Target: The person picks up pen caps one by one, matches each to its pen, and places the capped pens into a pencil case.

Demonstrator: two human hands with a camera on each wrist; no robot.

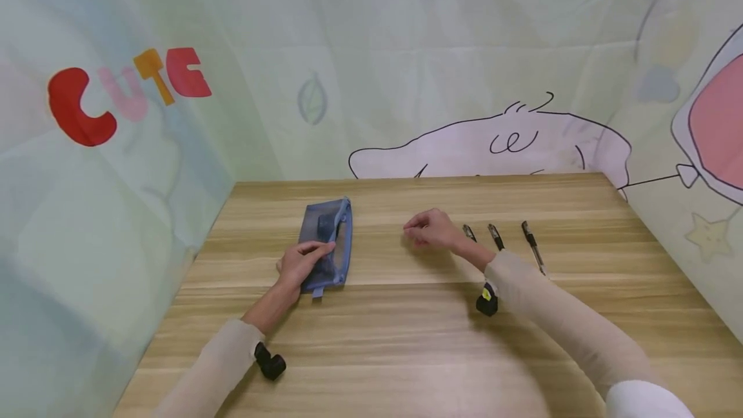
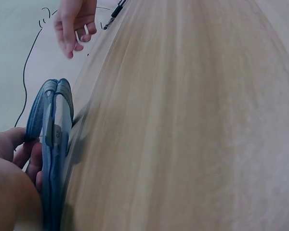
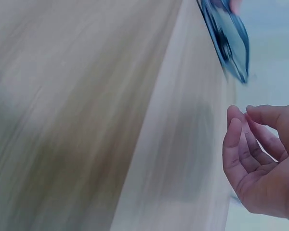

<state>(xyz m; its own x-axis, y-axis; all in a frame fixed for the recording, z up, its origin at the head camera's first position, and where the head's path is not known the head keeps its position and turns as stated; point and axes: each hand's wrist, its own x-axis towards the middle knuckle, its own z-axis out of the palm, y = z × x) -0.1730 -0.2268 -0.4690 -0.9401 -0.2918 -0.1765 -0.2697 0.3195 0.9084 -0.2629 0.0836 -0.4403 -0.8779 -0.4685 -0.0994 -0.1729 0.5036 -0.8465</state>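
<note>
A blue mesh zip pencil case (image 1: 310, 218) lies on the table with its zipped side gaping open toward the right. My left hand (image 1: 298, 265) pinches the upper edge of its opening between thumb and fingers. In the left wrist view the pencil case (image 2: 50, 192) is seen edge-on beside those fingers. My right hand (image 1: 432, 231) hovers over the table between the case and the pens, fingers loosely bent. The right wrist view shows nothing in that hand (image 3: 260, 163). Three black-capped pens, a left one (image 1: 469, 233), a middle one (image 1: 496, 236) and a right one (image 1: 533, 244), lie beyond the right forearm, which partly covers two.
A wood-grain table (image 1: 371, 340) runs back to a printed cloth backdrop (image 1: 371, 69) with cartoon drawings. Cloth also hangs along the left and right sides. Small black cameras are strapped at both wrists.
</note>
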